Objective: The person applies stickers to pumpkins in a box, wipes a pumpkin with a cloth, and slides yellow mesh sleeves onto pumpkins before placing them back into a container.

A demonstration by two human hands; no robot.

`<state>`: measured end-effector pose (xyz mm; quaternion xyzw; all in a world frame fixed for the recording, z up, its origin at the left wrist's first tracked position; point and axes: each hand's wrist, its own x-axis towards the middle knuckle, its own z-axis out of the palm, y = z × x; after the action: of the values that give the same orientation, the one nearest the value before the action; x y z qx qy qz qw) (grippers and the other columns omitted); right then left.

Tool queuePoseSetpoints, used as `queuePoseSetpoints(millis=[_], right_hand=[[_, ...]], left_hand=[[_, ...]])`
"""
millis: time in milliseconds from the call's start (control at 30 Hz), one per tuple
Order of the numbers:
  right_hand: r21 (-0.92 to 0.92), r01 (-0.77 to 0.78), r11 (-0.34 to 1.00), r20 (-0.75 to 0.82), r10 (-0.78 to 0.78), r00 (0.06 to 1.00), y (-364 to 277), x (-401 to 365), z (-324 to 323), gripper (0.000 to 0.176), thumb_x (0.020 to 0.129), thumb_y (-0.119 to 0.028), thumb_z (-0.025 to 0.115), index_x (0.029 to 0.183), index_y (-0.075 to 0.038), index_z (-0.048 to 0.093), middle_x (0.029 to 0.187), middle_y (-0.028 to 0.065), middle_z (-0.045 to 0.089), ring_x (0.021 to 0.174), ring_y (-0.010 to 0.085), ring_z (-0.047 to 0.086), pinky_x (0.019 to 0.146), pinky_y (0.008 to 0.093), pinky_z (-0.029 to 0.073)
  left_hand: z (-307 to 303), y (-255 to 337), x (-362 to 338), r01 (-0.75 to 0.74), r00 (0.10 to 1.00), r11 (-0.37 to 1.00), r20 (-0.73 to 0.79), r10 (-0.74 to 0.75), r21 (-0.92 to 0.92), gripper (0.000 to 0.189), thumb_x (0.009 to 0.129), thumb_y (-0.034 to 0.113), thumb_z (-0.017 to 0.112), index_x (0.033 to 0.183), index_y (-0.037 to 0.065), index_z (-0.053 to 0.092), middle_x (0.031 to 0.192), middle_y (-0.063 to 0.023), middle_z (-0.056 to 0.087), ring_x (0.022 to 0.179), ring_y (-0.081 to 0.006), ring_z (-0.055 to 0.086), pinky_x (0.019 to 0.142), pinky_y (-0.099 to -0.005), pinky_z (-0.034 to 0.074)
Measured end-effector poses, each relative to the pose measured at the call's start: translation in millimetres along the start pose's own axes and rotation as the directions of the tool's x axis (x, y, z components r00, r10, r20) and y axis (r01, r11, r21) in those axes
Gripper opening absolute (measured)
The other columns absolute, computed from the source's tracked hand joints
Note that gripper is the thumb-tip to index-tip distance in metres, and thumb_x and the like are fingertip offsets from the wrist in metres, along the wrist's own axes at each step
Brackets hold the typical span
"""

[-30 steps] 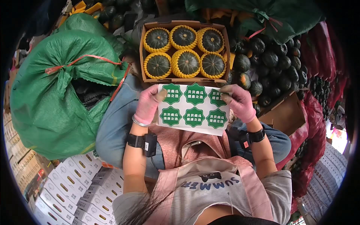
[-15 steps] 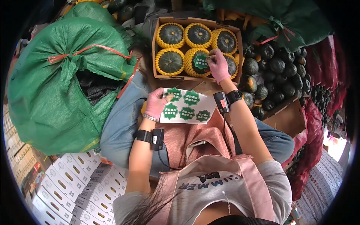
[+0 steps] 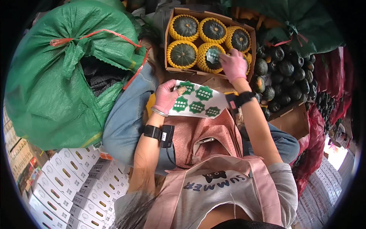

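Observation:
My left hand (image 3: pixel 167 97), in a pink glove, is closed on a white sticker sheet (image 3: pixel 190 111), with the thumb over its upper left corner. Several green scalloped stickers with white lettering are on the sheet. Up and to the right, my pink-gloved right hand (image 3: pixel 234 65) has its fingers closed at the right edge of a green sticker (image 3: pixel 212 55); they are slightly blurred. That sticker lies against the front middle dark green squash (image 3: pixel 209 68), which sits in a yellow foam net. The squash stands in a cardboard box (image 3: pixel 166 57) with several others in the same netting.
A large green woven sack (image 3: pixel 42 91) tied with red cord stands at the left. Loose dark squashes (image 3: pixel 286 68) are piled right of the box, near red mesh sacks (image 3: pixel 331 72). White printed cartons (image 3: pixel 65 179) are stacked at lower left. A cardboard flap (image 3: pixel 291 122) lies at right.
The whole view has shifted, so the box appears higher and further right. My right hand has turned slightly at the sticker's edge. The left hand still holds the sheet.

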<state>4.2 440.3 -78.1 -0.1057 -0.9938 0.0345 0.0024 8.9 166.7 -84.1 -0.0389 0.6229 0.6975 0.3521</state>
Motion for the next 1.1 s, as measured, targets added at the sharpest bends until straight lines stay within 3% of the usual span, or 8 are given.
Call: queuePoseSetpoints(millis=[67, 200, 433, 533, 600, 700, 933, 1100], right_hand=[[-0.098, -0.041, 0.994, 0.278, 0.067, 0.958, 12.6, -10.7, -31.6, 0.024, 0.079, -0.026, 0.064, 0.102, -0.022, 0.070, 0.105, 0.0117, 0.059, 0.096, 0.0311, 0.057, 0.078, 0.0394, 0.049], [0.761, -0.110, 0.640, 0.332, -0.239, 0.912, 5.5, -69.3, -49.6, 0.026, 0.080, -0.021, 0.068, 0.098, -0.002, 0.067, 0.095, 0.0114, 0.062, 0.087, 0.0262, 0.061, 0.079, 0.0334, 0.049], [0.618, 0.327, 0.715, -0.178, -0.278, 0.944, -10.4, -88.7, -49.4, 0.013, 0.074, -0.013, 0.072, 0.085, -0.008, 0.069, 0.085, 0.0061, 0.065, 0.082, 0.0239, 0.060, 0.073, 0.0324, 0.048], [0.977, -0.183, -0.112, 0.152, -0.242, 0.958, 34.7, -84.5, -46.9, 0.010, 0.078, -0.010, 0.069, 0.080, -0.002, 0.065, 0.086, 0.0053, 0.063, 0.072, 0.0122, 0.057, 0.063, 0.0261, 0.047], [0.875, -0.468, 0.124, 0.450, 0.147, 0.881, 48.6, -50.2, -75.8, 0.036, 0.080, -0.010, 0.067, 0.111, -0.005, 0.049, 0.086, 0.0062, 0.060, 0.067, 0.0101, 0.053, 0.061, 0.0231, 0.045], [0.582, -0.301, 0.755, 0.232, 0.201, 0.952, 95.4, -4.2, -23.1, 0.050, 0.071, -0.011, 0.077, 0.109, -0.007, 0.045, 0.089, 0.0097, 0.060, 0.077, 0.0174, 0.057, 0.068, 0.0291, 0.046], [0.236, -0.203, 0.950, 0.154, 0.169, 0.973, 74.4, 5.2, -10.4, 0.059, 0.071, -0.023, 0.076, 0.120, -0.015, 0.044, 0.097, 0.0130, 0.059, 0.090, 0.0322, 0.059, 0.074, 0.0392, 0.049], [-0.102, 0.011, 0.995, 0.054, -0.006, 0.999, 77.8, -23.6, -20.4, 0.021, 0.079, -0.025, 0.065, 0.099, -0.023, 0.068, 0.099, 0.0083, 0.054, 0.095, 0.0287, 0.054, 0.070, 0.0373, 0.052]], left_hand=[[3.5, 4.7, -0.3, 0.002, 1.000, 1.000, -0.016, -0.002, 0.025, 0.012, 0.080, -0.001, 0.067, 0.090, 0.004, 0.065, 0.079, 0.0036, 0.062, 0.069, -0.0022, 0.052, 0.061, -0.0192, 0.045], [5.4, -5.0, 5.1, -0.118, 0.993, 0.989, 0.020, 0.116, 0.092, 0.013, 0.078, 0.000, 0.068, 0.090, 0.004, 0.067, 0.076, 0.0046, 0.062, 0.067, -0.0019, 0.050, 0.060, -0.0188, 0.043], [20.9, -1.8, -0.6, 0.002, 1.000, 0.988, 0.011, 0.000, -0.156, 0.014, 0.081, -0.002, 0.066, 0.095, 0.001, 0.066, 0.085, 0.0018, 0.065, 0.075, -0.0027, 0.055, 0.067, -0.0184, 0.046], [17.2, -15.3, 2.4, 0.096, 0.987, 0.976, -0.105, -0.118, -0.197, 0.012, 0.081, -0.003, 0.064, 0.093, 0.000, 0.065, 0.087, 0.0001, 0.066, 0.075, -0.0051, 0.058, 0.067, -0.0199, 0.048], [18.1, -14.3, 1.8, 0.130, 0.986, 0.977, -0.082, -0.145, -0.167, 0.013, 0.081, -0.001, 0.065, 0.094, 0.000, 0.065, 0.086, 0.0005, 0.066, 0.075, -0.0051, 0.058, 0.067, -0.0200, 0.048], [28.3, -15.5, 0.8, 0.077, 0.997, 0.992, 0.032, -0.074, -0.103, 0.017, 0.080, 0.000, 0.067, 0.097, 0.002, 0.066, 0.087, 0.0009, 0.066, 0.074, -0.0045, 0.057, 0.067, -0.0202, 0.048], [34.4, -6.0, -1.9, 0.095, 0.992, 0.986, 0.100, -0.082, -0.134, 0.020, 0.079, -0.003, 0.066, 0.099, 0.003, 0.064, 0.088, 0.0014, 0.065, 0.077, -0.0046, 0.058, 0.069, -0.0206, 0.049], [30.2, -6.5, 0.0, 0.078, 0.995, 0.991, 0.068, -0.071, -0.109, 0.024, 0.079, -0.008, 0.063, 0.100, 0.003, 0.063, 0.091, -0.0003, 0.064, 0.080, -0.0071, 0.059, 0.073, -0.0221, 0.050]])
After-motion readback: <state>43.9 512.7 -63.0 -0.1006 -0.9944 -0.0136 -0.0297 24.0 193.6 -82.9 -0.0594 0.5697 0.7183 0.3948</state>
